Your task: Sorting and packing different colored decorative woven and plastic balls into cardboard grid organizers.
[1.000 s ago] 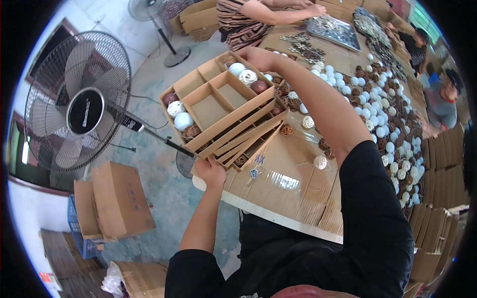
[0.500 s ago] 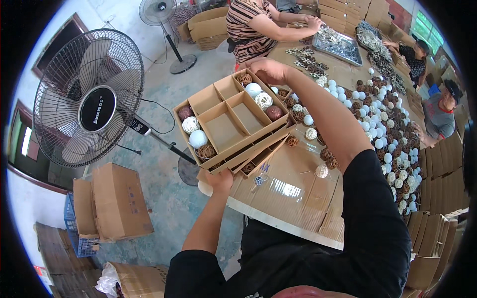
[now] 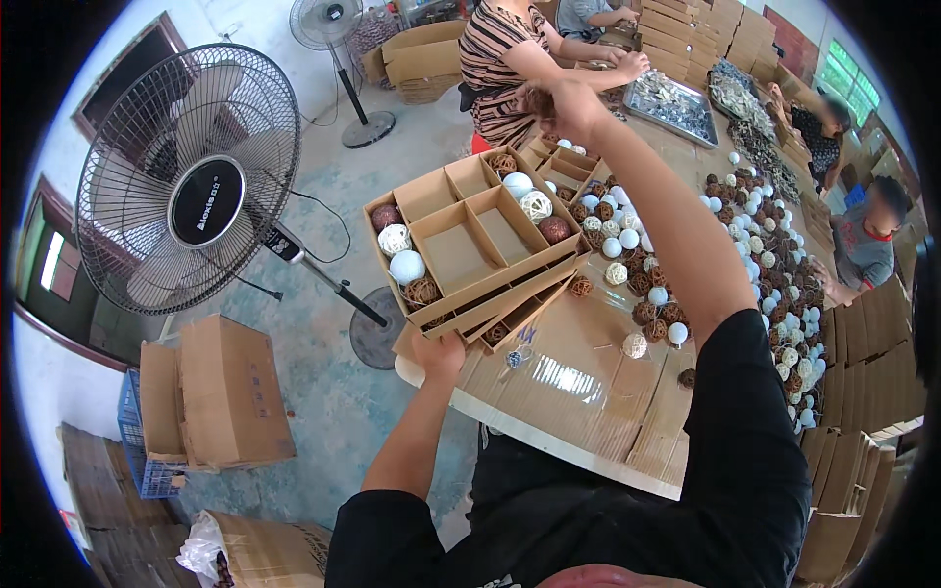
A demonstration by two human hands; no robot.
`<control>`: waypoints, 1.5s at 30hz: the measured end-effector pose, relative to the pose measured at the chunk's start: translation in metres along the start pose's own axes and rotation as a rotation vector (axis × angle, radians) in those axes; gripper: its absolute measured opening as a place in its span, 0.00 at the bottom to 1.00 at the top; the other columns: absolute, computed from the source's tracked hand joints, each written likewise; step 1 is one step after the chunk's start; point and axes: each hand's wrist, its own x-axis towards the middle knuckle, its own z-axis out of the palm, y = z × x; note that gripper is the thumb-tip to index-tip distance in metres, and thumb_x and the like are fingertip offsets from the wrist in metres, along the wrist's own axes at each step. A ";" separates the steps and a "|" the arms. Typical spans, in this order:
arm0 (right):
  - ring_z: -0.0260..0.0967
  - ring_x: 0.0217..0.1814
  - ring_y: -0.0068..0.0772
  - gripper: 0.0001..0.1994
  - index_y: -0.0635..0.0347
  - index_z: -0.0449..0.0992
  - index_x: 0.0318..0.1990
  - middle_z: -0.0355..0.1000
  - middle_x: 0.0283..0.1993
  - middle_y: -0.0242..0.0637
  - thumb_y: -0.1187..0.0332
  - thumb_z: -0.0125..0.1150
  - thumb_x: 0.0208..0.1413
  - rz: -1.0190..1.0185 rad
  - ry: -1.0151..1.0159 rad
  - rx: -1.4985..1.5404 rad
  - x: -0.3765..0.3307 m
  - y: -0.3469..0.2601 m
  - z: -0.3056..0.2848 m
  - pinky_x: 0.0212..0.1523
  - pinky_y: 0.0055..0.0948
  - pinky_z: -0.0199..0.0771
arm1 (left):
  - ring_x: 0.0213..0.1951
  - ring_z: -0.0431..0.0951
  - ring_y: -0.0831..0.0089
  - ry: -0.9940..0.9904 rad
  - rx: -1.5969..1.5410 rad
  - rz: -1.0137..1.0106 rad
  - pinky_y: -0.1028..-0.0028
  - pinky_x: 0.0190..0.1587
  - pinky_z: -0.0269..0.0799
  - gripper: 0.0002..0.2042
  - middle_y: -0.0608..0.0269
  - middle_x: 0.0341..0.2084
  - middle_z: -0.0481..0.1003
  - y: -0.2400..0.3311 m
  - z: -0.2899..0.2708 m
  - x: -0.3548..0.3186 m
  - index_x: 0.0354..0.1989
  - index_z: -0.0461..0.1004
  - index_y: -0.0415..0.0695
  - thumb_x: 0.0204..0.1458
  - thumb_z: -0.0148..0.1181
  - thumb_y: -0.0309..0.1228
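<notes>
A divided cardboard box (image 3: 461, 294) sits tilted on top of other such boxes, near the table's left edge. My left hand (image 3: 440, 355) grips the stack's near corner, its fingers partly hidden underneath. Balls fill the two end compartments: a white ball (image 3: 407, 267), a white wicker ball (image 3: 535, 205), a brown wicker ball (image 3: 421, 291) and a dark glittery ball (image 3: 554, 230) among them. The middle compartments show bare cardboard. My right hand (image 3: 569, 108) is raised beyond the box's far corner, fingers curled round something brown and blurred that I cannot make out.
Loose white and brown balls (image 3: 755, 245) cover the table's (image 3: 549, 382) right side. A metal tray (image 3: 676, 108) of small pieces stands farther back. Several people work around the table. A large fan (image 3: 206, 201) stands at left, with cartons (image 3: 230, 387) on the floor.
My right hand has left the box's far corner and moved up and away to the right. The left hand still holds the stack. More balls show on the table beside it.
</notes>
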 end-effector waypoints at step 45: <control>0.78 0.37 0.52 0.15 0.59 0.79 0.41 0.76 0.38 0.43 0.61 0.76 0.52 -0.082 0.723 -1.059 -0.598 0.210 -0.037 0.38 0.44 0.79 | 0.58 0.75 0.43 -0.158 0.042 -0.029 0.51 0.60 0.70 0.31 0.41 0.56 0.76 0.028 0.034 0.009 0.61 0.72 0.34 0.56 0.72 0.44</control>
